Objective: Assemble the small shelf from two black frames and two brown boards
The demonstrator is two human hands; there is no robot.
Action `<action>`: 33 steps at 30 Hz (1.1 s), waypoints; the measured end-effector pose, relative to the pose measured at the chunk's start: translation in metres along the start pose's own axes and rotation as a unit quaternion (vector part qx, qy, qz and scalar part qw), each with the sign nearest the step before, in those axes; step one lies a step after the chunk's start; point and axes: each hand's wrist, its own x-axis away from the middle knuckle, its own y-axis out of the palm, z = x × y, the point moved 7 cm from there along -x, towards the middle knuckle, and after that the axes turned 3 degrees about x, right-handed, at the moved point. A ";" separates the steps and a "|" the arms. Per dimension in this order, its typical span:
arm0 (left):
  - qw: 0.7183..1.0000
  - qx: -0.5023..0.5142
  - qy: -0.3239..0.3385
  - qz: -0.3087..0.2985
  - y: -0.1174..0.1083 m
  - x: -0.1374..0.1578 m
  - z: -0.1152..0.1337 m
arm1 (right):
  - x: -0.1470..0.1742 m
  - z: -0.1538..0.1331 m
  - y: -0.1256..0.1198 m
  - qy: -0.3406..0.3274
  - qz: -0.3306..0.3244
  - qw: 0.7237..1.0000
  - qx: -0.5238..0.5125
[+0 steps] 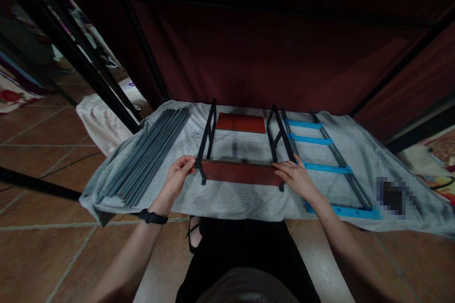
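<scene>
Left hand (179, 173) pinched on panel's (241, 173) left end, right hand (295, 175) clamped on its right end. Panel held upright between 2 black frames (209, 137) on grey towel (234, 199), rods (152, 156) well left.

**Looks like a home floor, mid furniture build**

Pretty sure it's someone's house: terracotta floor tiles (46, 255); a grey towel (227, 199) spread out as a work mat; flat-pack bits like grey rods (149, 151) laid on it; patterned textiles (10, 94) off to the side; dim indoor lighting.
</scene>
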 end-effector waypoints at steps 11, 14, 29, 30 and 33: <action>0.995 -0.077 0.067 0.013 -0.003 -0.003 0.007 | 0.002 0.001 0.001 0.003 0.009 1.000 0.012; 0.993 -0.088 0.080 0.009 -0.002 -0.001 0.011 | 0.002 0.001 0.001 0.004 0.010 1.000 0.013; 0.986 -0.127 0.110 0.014 -0.002 -0.005 0.012 | 0.002 -0.002 -0.001 0.003 0.008 1.000 0.013; 0.986 -0.126 0.110 0.011 -0.002 -0.005 0.012 | 0.002 -0.002 -0.001 0.003 0.009 1.000 0.012; 0.989 -0.111 0.095 0.015 -0.004 -0.003 0.007 | 0.002 -0.001 -0.001 0.005 0.009 1.000 0.009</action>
